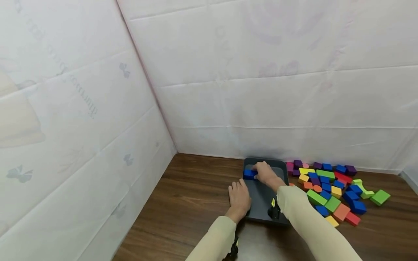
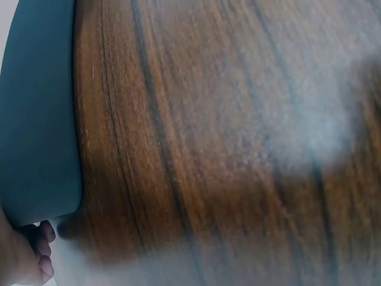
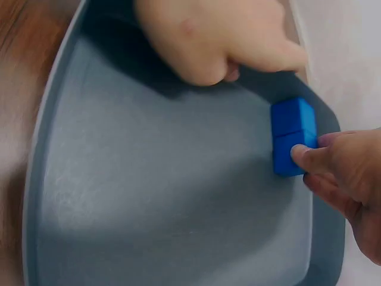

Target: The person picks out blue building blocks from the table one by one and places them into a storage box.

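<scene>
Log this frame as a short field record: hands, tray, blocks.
left hand: rests on the tray's left edge, fingers straight
right hand: pinches the blue blocks
blue blocks: two, touching, in the tray's far left corner
tray: dark grey, on the wooden table
loose blocks: mixed colours, on the table right of the tray

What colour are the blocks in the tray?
Blue blocks in the dark grey tray, touched by the right hand; the right wrist view shows it best.
</scene>
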